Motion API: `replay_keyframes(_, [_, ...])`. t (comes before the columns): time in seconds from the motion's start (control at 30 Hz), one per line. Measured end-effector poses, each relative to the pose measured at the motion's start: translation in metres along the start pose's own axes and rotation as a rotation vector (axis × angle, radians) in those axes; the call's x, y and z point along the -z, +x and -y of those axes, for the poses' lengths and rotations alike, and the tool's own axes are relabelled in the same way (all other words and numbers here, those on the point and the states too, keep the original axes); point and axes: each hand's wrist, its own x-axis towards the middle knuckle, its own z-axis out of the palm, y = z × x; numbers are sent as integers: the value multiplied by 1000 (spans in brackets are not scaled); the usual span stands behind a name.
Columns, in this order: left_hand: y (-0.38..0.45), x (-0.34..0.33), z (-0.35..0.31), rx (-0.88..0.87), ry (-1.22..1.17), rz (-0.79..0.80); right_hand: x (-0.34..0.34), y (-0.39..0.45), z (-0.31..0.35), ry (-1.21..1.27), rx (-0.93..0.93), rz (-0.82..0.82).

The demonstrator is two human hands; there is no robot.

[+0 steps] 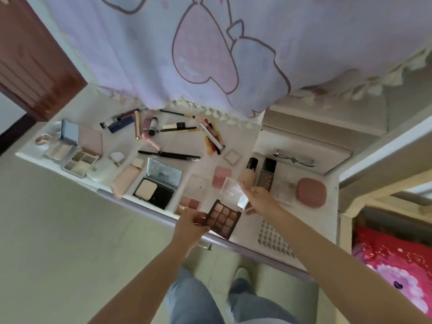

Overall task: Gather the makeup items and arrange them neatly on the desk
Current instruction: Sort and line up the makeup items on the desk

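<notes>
Head view: left hand (190, 224) pinches the palette (224, 218) by its edge; right hand (259, 197) grips its clear lid (236, 191). Light, stiff, brittle pans: hold edges.

Counting across the desk (327, 190) now: two hands in play, the left hand (190, 226) and the right hand (259, 199), sharing one brown nine-pan palette (224, 217) at the front edge. Beside it, one pink-toned palette (189, 203). One black powder compact (155, 185), lid up, mid-front. Toward the left edge, one mirrored compact (62, 146) and one four-pan palette (79, 161). Two tall foundation bottles (249, 171) side by side near the right edge, and one round pink puff (311, 191). Pencils and brushes along the back edge are too jumbled to count.
</notes>
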Motion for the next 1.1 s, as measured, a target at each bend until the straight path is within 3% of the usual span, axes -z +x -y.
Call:
replay_keyframes(0.1, [-10,-12,11,109,-53,-94,-6,5,-10,-22,50,53])
replay_keyframes(0.33, [-8,-19,18,186,-92,-258,-13,10,-12,-116,103,-1])
replay_keyframes(0.67, [-7,-17,27,165,-8,-277,-20,4,-9,-117,77,2])
replay_keyframes(0.8, [-9,-9,30,154,39,-260,-17,-5,-13,-164,135,-81])
replay_keyframes(0.87, [-13,-6,32,109,80,-263,-10,-15,-21,-284,224,-133])
replay_keyframes(0.97, [-24,-5,34,-45,187,-255,7,-34,-41,-659,500,-237])
replay_keyframes(1.1, [-36,-20,22,-315,290,-182,40,-58,-71,-857,711,-370])
